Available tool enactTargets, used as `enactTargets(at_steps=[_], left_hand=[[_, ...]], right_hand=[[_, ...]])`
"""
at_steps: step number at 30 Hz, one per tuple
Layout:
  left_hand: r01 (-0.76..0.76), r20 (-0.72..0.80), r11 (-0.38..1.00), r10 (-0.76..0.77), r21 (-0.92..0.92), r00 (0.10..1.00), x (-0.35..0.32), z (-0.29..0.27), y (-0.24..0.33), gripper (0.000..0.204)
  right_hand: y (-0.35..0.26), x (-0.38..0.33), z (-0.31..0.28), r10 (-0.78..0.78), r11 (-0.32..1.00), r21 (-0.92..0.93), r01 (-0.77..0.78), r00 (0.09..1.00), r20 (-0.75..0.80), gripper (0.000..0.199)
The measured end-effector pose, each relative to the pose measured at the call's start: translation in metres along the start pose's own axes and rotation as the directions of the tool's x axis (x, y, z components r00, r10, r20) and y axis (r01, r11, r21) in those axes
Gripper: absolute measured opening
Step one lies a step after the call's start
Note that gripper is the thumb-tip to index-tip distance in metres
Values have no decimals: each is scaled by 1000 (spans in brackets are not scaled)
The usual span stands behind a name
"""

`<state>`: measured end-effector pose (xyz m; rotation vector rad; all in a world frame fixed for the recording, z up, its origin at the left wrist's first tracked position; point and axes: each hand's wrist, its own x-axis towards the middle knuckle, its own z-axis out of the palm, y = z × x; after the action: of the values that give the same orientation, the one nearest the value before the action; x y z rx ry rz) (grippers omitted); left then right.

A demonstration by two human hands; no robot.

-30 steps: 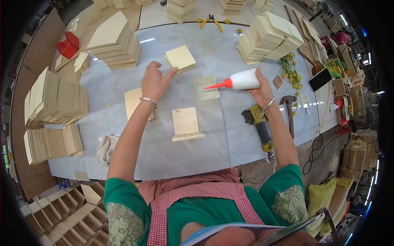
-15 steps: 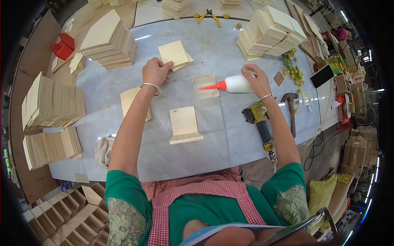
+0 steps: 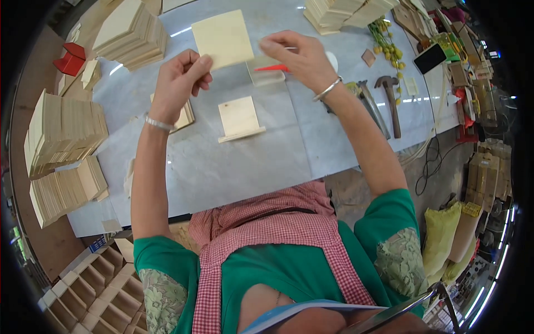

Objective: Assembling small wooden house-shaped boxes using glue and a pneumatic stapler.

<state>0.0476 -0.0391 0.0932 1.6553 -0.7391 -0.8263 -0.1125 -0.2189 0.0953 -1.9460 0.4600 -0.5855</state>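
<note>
Pinched at its lower left corner, a thin square wooden panel (image 3: 222, 38) is held up by my left hand (image 3: 181, 83), which is closed on it. My right hand (image 3: 297, 60) is just beyond the panel's right edge, fingers stretched toward it and apart from it, holding nothing. Behind the right hand lies a glue bottle with a red pointed nozzle (image 3: 271, 68) and a white body (image 3: 332, 60), mostly hidden. The nozzle lies over a shallow pale box (image 3: 268, 78). Nearer me is a wooden panel (image 3: 239, 114) with a narrow strip (image 3: 242, 134) along its near edge.
Stacks of wooden panels stand at far left (image 3: 130, 36), left (image 3: 67, 133) and far right (image 3: 345, 12). A few panels (image 3: 186, 117) lie under my left wrist. Right of my right forearm are a hammer (image 3: 392, 106), a partly hidden power tool, a phone (image 3: 429, 58) and yellow fruit (image 3: 389, 47).
My right hand has let go of the glue bottle and moved left toward the panel. My left hand has lifted a square panel off the table. The view has shifted.
</note>
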Motion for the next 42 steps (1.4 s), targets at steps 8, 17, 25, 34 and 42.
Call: enactTargets(at_steps=[8,17,25,34,42], left_hand=[[-380,-268,924,379,51,886,-82,37,-20,35],[-532,-243,757,636,379,732,-109,55,-57,56],[-485,-242,784,594,387,767,-105,60,-64,33],[-462,-252,820,551,337,795,-108,64,-69,24],[-516,-350,769,635,378,689,-102,78,-71,27]], right_hand=[[-23,-45,26,174,925,310,-221,969,174,26],[-9,-79,36,277,851,405,-334,941,193,23],[1,-82,39,369,839,336,-427,902,224,23],[6,-122,38,-208,970,97,222,969,-134,23],[19,-112,34,-350,936,-60,346,934,-71,23]])
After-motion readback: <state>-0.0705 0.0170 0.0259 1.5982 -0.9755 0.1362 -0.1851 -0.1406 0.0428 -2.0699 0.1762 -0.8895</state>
